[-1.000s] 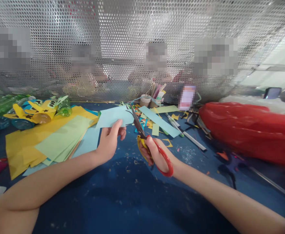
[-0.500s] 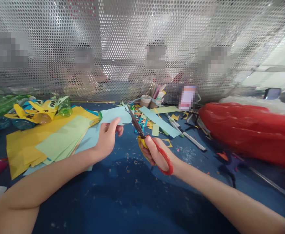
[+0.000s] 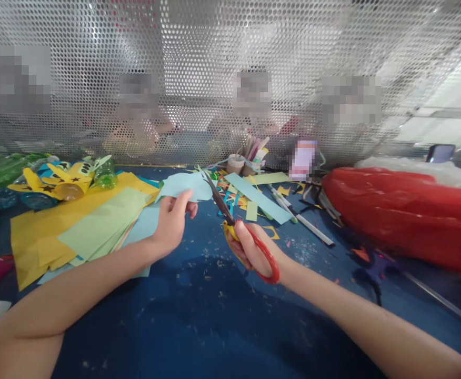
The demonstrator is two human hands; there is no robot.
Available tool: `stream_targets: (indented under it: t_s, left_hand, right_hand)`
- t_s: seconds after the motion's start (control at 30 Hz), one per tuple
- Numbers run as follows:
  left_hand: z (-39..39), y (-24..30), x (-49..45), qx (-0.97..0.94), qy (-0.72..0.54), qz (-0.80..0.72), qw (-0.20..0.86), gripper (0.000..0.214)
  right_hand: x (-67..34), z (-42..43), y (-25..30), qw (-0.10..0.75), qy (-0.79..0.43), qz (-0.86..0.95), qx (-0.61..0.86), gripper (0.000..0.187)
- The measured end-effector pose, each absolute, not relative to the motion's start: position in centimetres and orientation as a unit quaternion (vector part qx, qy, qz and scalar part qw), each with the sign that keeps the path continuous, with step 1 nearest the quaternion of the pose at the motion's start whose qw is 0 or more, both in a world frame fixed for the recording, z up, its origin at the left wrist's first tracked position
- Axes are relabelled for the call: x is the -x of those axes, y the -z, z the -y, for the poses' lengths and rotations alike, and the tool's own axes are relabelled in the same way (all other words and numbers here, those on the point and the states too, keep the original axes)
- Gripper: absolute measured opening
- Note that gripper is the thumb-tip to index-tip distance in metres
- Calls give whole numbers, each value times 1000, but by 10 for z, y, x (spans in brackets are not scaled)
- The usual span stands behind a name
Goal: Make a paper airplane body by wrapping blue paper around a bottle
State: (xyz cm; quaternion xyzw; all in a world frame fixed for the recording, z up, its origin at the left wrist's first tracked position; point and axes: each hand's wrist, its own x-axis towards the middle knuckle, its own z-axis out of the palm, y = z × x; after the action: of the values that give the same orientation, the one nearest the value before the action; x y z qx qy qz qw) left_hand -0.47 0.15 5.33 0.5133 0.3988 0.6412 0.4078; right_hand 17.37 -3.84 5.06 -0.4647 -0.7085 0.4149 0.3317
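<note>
Between the thumb and fingers of my left hand [image 3: 173,223] is a piece of light blue paper [image 3: 179,185], raised over the table, its left edge uneven. My right hand [image 3: 250,245] grips a pair of scissors [image 3: 224,208] with red and yellow handles and dark blades. The blades point up and to the left, with their tips at the paper's right edge. Below my left forearm lies a stack of yellow, pale green and light blue paper sheets [image 3: 100,221]. Scraps of coloured paper [image 3: 232,197] are scattered beyond the scissors.
Plastic bottles with yellow paper cut-outs [image 3: 70,181] stand at the left. Cups of sticks [image 3: 250,164] stand by the perforated metal panel [image 3: 199,68]. At right are a red plastic bag [image 3: 404,216] and a purple glue gun [image 3: 378,266]. People sit behind the panel.
The light blue paper has turned in my left hand, and its left side now shows an uneven edge. My right hand and the scissors stay in nearly the same place.
</note>
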Motion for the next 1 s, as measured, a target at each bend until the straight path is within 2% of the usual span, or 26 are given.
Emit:
stream_targets:
  t_s: [0.37,0.73,1.0]
  left_hand:
    - [-10,-55,10,-496,-670,-381,399,27]
    - [-20,-51,13,-488,-687,-377,385,27]
    - [-22,-52,14,-500,-669,-359,417,24]
  right_hand:
    - [-173,41,-56,325,-401,714,474,53]
    - [-173,41,-58,301,-380,724,492,53]
    - [-173,40,-58,270,-382,712,523,55]
